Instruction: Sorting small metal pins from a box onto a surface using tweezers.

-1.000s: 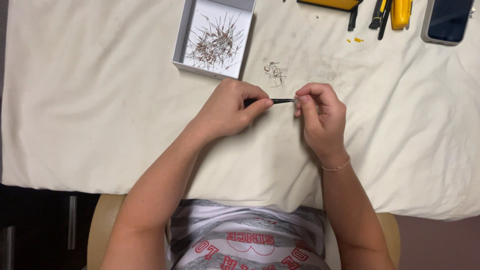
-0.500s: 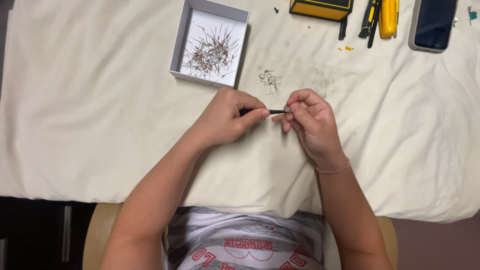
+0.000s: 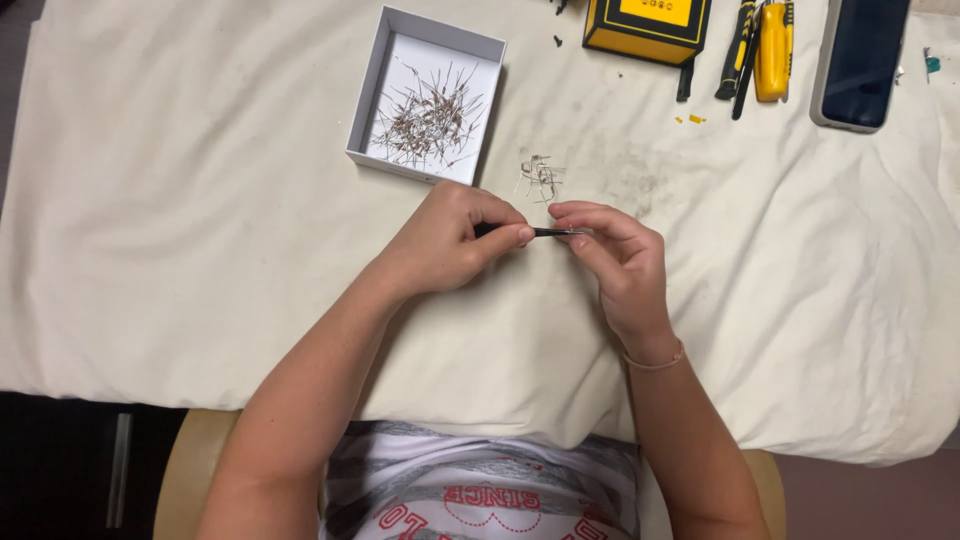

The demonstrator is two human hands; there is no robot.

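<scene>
While the white box (image 3: 372, 100) of wire-legged components sits unmoved at left, the left hand (image 3: 445, 240) still pinches the dark tweezers (image 3: 545, 232); the right hand (image 3: 615, 255) has closed onto their tip, below the small loose pile (image 3: 541, 176).

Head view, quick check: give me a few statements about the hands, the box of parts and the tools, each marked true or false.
1. The left hand grips a thin dark tool whose tip meets the right hand. True.
2. The white box is empty. False: it holds a heap of small wire-legged parts.
3. A small loose cluster of parts lies on the cloth just beyond the hands. True.
4. The phone lies beside the white box. False: it lies at the far right, past the yellow-handled tools.
</scene>
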